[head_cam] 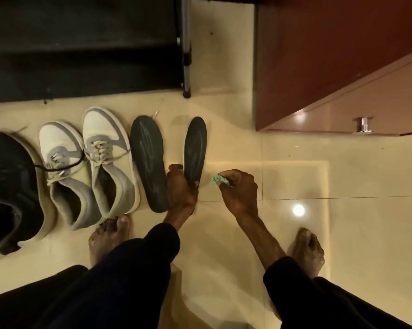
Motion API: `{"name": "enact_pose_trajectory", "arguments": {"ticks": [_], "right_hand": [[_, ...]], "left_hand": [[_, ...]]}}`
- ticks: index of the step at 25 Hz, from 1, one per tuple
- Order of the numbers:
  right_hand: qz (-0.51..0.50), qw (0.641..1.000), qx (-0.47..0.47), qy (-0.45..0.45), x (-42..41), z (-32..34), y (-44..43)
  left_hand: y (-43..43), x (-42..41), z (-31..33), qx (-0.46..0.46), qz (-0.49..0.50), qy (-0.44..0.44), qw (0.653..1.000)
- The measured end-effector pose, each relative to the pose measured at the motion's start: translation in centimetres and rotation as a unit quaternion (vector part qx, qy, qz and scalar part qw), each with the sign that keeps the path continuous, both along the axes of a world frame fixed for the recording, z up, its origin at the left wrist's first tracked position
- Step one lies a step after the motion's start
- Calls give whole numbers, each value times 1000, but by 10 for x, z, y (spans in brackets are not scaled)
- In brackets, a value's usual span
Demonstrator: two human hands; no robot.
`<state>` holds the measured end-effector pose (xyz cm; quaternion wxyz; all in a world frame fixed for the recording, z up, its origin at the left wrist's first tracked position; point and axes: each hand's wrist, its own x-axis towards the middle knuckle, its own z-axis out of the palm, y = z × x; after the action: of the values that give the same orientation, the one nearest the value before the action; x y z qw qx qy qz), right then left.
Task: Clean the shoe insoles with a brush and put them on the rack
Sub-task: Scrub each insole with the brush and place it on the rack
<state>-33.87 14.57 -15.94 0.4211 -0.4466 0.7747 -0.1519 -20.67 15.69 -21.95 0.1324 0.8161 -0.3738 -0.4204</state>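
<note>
Above the floor (295, 233), the left hand (180, 188) grips a dark insole (195, 148), the right hand (238, 188) pinches a green object (218, 180).

Held insole (195, 148): dark grey-green with faint pale scribbled lines; pinched in the left fingers (195, 185).
Flat insole (149, 162): same dark grey-green, pale looping lines; just left of the left fingers.
Tool (217, 180): mint green; in the right fingers (228, 179).
Sneakers (105, 162): off-white with grey panels, beige laces; further left of the fingers.
Black shoe (8, 186): black, cream sole; farthest left.
Floor (319, 233): glossy cream tiles, thin dark joint lines.
Rack (81, 43): black shelves, silver post.
Cabinet (319, 55): red-brown.
Sleeves (162, 236): near-black.
</note>
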Motion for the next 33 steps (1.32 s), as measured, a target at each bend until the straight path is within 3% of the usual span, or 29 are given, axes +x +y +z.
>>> {"name": "enact_pose_trajectory", "arguments": {"ticks": [2,4,7,9,12,15,18,22,26,30,33], "right_hand": [[-4,1000,-13,-28,-5,20,-6],[4,998,-43,-55,-5,58,-11],[42,986,-150,-52,-2,137,-14],[99,968,-230,-16,1,196,-11],[167,928,-327,68,10,277,5],[184,898,-395,57,24,351,43],[184,893,-409,26,26,392,80],[191,870,-449,62,41,420,137],[266,832,-477,94,49,422,187],[342,839,-414,92,39,409,211],[235,865,-422,136,24,401,184]], "left_hand": [[-10,2,25,41,31,140,989],[-16,8,68,56,90,294,950],[-23,22,151,61,141,515,843],[-25,27,217,75,135,599,786],[-21,27,312,68,111,626,769],[3,35,392,10,79,641,764],[44,49,436,-12,37,640,768],[110,64,461,-20,16,630,776],[141,71,467,-23,43,650,758],[160,67,448,-6,69,672,737],[164,60,438,3,60,664,745]]}}
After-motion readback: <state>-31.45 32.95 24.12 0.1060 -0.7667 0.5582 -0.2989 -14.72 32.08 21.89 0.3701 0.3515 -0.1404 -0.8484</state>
